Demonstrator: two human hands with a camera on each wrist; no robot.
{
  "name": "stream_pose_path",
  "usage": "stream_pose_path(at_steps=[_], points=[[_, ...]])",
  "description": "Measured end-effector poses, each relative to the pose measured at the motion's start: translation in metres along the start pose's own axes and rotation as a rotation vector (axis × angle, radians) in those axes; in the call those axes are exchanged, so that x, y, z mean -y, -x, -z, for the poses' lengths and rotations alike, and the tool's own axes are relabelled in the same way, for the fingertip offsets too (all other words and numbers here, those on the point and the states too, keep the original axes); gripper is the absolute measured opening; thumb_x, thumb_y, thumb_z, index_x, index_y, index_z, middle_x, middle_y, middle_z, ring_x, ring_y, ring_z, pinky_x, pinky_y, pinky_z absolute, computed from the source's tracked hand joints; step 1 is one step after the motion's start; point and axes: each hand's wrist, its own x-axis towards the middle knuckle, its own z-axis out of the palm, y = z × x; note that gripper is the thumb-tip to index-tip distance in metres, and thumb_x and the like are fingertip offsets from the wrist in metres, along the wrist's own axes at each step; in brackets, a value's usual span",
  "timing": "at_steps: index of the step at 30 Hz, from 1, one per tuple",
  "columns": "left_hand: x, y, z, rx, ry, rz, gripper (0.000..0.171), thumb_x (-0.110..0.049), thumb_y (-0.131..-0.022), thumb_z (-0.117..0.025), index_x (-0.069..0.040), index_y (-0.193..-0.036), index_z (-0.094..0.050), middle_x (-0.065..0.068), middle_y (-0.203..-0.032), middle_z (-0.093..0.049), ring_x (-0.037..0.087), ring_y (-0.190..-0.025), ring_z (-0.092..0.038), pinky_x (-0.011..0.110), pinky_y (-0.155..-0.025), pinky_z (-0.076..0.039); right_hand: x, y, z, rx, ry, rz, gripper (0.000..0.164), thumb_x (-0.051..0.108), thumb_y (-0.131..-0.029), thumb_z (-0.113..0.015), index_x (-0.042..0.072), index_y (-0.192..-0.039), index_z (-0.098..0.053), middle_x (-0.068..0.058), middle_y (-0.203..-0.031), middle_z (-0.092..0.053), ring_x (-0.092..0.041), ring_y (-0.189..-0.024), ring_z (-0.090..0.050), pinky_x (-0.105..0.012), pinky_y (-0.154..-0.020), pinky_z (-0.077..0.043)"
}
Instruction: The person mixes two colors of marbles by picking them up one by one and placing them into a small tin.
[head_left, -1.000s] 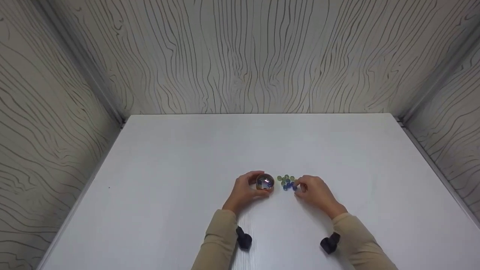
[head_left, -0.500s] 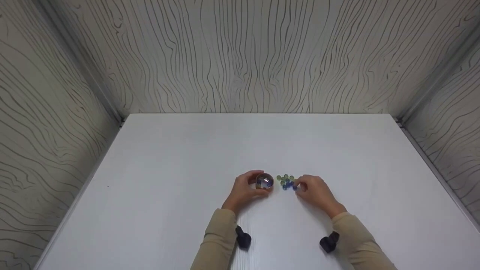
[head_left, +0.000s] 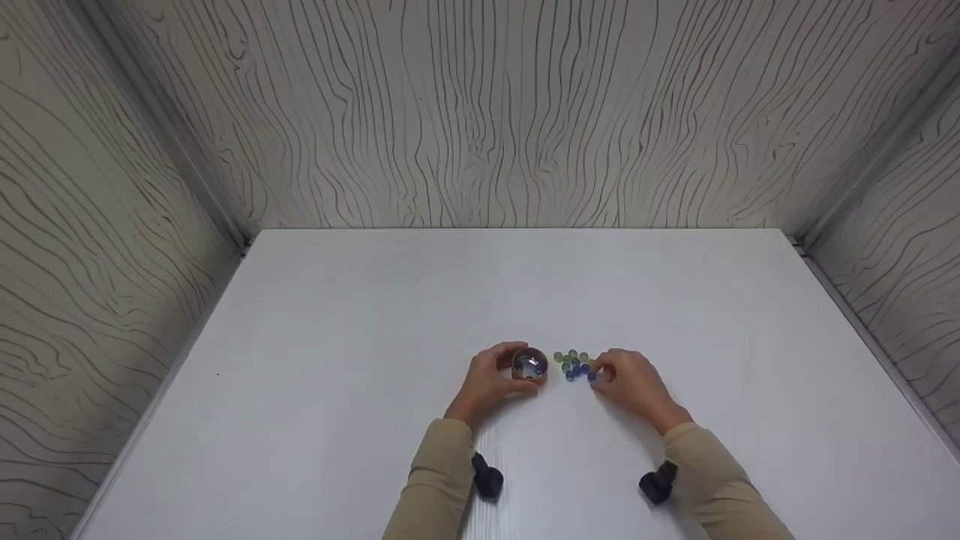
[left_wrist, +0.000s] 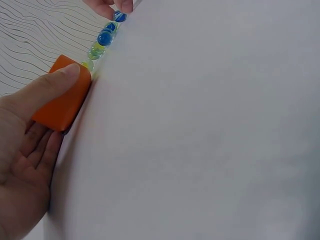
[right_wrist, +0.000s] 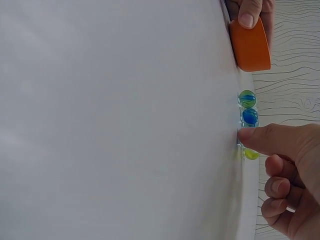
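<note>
My left hand (head_left: pixel 487 382) grips a small orange cup (left_wrist: pixel 65 97) on the table, with the thumb on its near side and fingers behind it. From above, the cup's inside looks shiny, with a few blue spots in it. Right of the cup lies a cluster of several glass marbles (head_left: pixel 574 364), some greenish-yellow and some blue. At the cluster's right edge, my right hand (head_left: pixel 634 386) pinches a blue marble (left_wrist: pixel 120 16) between thumb and fingers. In the right wrist view, the thumb (right_wrist: pixel 255 135) hides most of that marble.
The white table (head_left: pixel 360 300) extends around both hands. Wood-grain patterned panels (head_left: pixel 480 112) stand behind it and at both sides. A black device (head_left: pixel 488 480) sits at the left wrist and another black device (head_left: pixel 658 484) at the right one.
The blue marble at my right fingertips has shifted very slightly to the right, away from the cluster. My left hand and the cup stay in place.
</note>
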Motion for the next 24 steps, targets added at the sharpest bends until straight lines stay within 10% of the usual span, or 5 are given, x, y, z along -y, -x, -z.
stream_pose_path(at_steps=[24], points=[[-0.0006, 0.0008, -0.0003, -0.002, 0.012, 0.012, 0.065, -0.01, -0.07, -0.084, -0.006, -0.13, -0.058, 0.011, -0.128, -0.065, 0.027, -0.124, -0.06, 0.04, -0.112, -0.045, -0.0007, 0.0036, -0.0013, 0.011, -0.006, -0.023, 0.012, 0.004, -0.079, -0.069, 0.007, -0.09, -0.074, -0.003, -0.08, -0.066, -0.013, -0.075, -0.052, -0.025, -0.066, -0.045]])
